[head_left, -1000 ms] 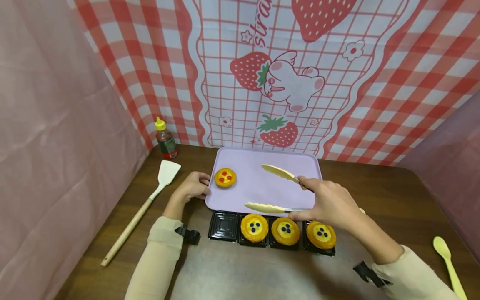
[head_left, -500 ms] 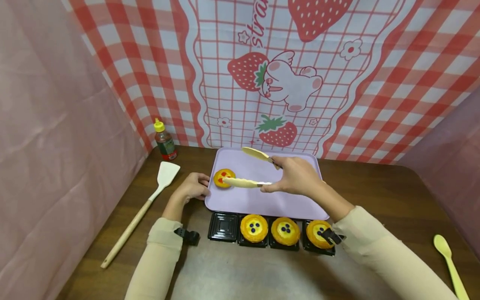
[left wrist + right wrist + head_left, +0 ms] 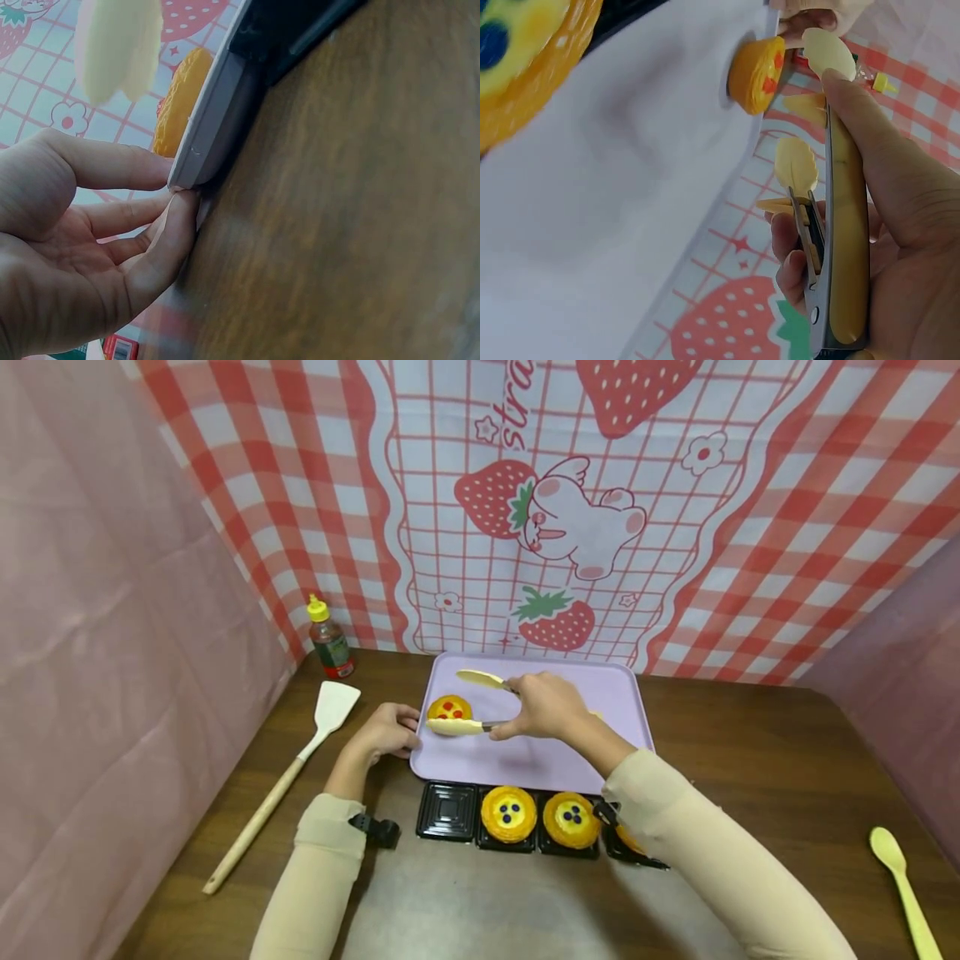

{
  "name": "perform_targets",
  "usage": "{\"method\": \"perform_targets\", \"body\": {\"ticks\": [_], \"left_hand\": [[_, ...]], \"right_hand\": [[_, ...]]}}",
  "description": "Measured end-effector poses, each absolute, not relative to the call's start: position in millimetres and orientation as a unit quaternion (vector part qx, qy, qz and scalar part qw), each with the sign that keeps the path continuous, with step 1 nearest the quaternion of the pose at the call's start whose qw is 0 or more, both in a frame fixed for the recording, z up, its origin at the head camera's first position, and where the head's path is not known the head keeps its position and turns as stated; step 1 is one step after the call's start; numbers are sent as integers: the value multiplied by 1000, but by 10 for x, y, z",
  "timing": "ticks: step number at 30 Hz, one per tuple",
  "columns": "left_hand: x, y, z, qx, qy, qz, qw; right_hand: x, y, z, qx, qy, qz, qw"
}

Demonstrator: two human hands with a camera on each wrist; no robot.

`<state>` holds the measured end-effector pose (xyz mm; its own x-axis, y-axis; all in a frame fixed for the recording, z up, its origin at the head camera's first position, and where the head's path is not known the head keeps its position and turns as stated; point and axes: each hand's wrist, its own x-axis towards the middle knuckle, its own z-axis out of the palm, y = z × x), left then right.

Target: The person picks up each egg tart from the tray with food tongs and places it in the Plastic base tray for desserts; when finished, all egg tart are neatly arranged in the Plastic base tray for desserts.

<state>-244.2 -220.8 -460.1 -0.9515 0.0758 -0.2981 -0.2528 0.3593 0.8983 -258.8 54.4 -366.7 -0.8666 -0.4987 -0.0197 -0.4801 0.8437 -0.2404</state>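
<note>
My left hand pinches the left rim of the lilac tray between thumb and fingers, as the left wrist view shows. On the tray's left end sits a tart with red pieces on top. My right hand grips a pair of tongs with cream tips, spread apart. From the head view, the near tip overlaps the tart's front side and the far tip lies behind it to the right. In the right wrist view both tips appear apart from the tart.
Along the tray's front edge stand several black square bases. Tarts with blue dots sit on three; my right sleeve partly covers the rightmost. A white spatula and sauce bottle are left, a yellow spoon far right.
My right hand has carried the spread tongs leftward and away from me, from the tray's right front to the red-topped tart. The left hand has stayed at the rim.
</note>
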Motion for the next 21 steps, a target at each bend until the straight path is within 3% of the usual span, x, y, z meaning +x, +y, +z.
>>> {"method": "perform_targets", "body": {"ticks": [21], "left_hand": [[-2459, -2235, -4638, -51, 808, 569, 145]], "right_hand": [[-2561, 336, -3929, -226, 966, -109, 64]]}}
